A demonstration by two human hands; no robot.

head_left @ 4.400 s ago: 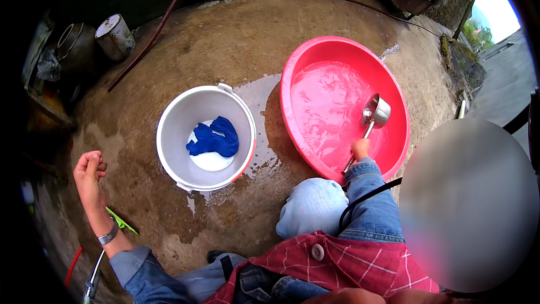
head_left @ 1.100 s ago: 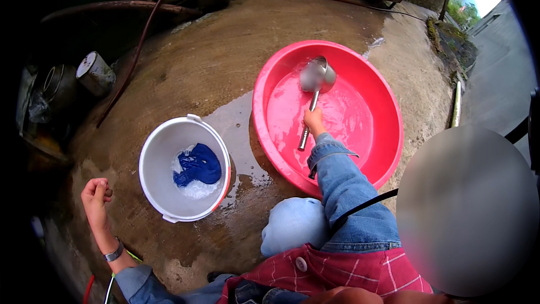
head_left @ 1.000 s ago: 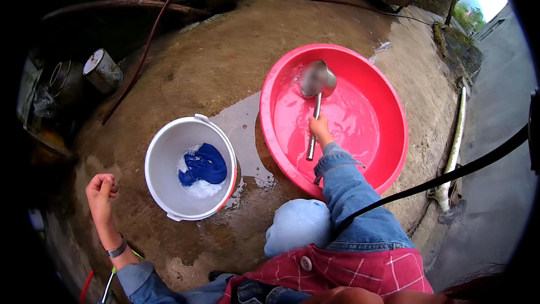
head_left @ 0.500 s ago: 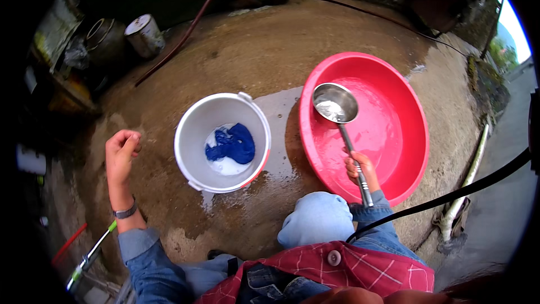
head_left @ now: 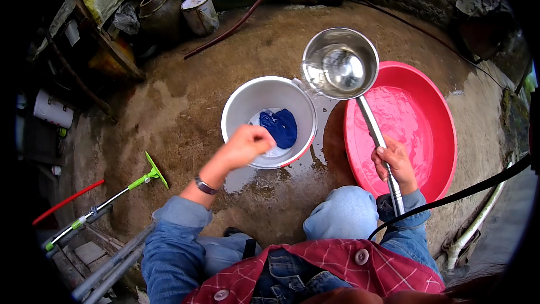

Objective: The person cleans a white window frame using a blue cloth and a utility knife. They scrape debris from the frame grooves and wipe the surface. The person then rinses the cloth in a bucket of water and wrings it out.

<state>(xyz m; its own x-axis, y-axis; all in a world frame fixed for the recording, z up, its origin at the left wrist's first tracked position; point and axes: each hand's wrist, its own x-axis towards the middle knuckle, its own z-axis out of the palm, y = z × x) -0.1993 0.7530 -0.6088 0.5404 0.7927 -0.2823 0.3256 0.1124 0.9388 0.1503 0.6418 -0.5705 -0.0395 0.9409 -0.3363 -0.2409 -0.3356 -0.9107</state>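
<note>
My right hand (head_left: 396, 162) grips the long handle of a metal water ladle (head_left: 368, 70). The ladle's round bowl is raised above the gap between the bucket and the basin, and clear water spills over its left lip. The grey-white bucket (head_left: 235, 101) stands on the ground in front of me, with dark blue cloth (head_left: 283, 128) and something white at its bottom. Over the bucket's near left rim is my left hand (head_left: 245, 145), its fingers curled closed and slightly blurred; nothing shows in them. To the right lies a red basin (head_left: 444, 135) holding water.
A green and silver squeegee (head_left: 147, 175) and a red stick (head_left: 67, 201) lie at the left, near grey pipes (head_left: 115, 264). An old jar (head_left: 160, 14) and a rusty can (head_left: 200, 14) stand at the back. A black strap (head_left: 450, 196) crosses at the right.
The ladle has risen out of the basin and moved left toward the bucket, now tilted and spilling water. My left hand has swung right, from beside the bucket to over its rim. The view has shifted.
</note>
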